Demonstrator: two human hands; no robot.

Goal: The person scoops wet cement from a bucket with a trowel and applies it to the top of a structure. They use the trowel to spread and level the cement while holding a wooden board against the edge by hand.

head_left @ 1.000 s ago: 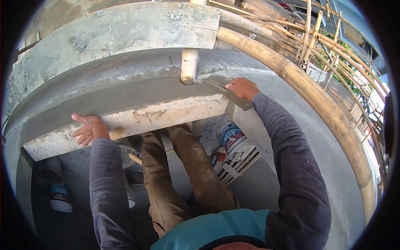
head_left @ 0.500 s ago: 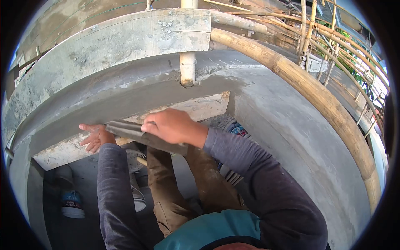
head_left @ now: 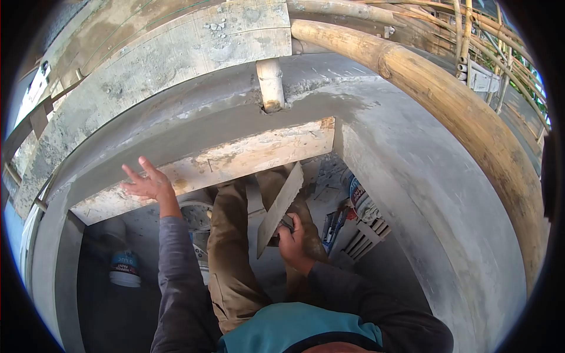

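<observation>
My left hand (head_left: 149,183) is open with its fingers spread, over the left part of a pale wooden board (head_left: 259,152) stained with mortar. My right hand (head_left: 295,242) is closed round the handle of a flat rectangular trowel (head_left: 281,209). The trowel's blade is tilted up, below the board and above my right leg. Beyond the board runs a strip of smooth grey plaster (head_left: 226,125). A bamboo post (head_left: 271,86) stands in that plaster.
Thick bamboo (head_left: 447,97) curves along the right, and a mortar-spotted plank (head_left: 159,59) crosses the top. Below are a paint bucket (head_left: 125,269) at left, another bucket (head_left: 360,197) at right and a slatted rack (head_left: 366,238). Bamboo scaffolding (head_left: 465,41) stands at the upper right.
My right hand has moved down and right with the trowel, away from the board, and the blade has turned steeper. My left hand now shows apart from the trowel, with its fingers pointing up.
</observation>
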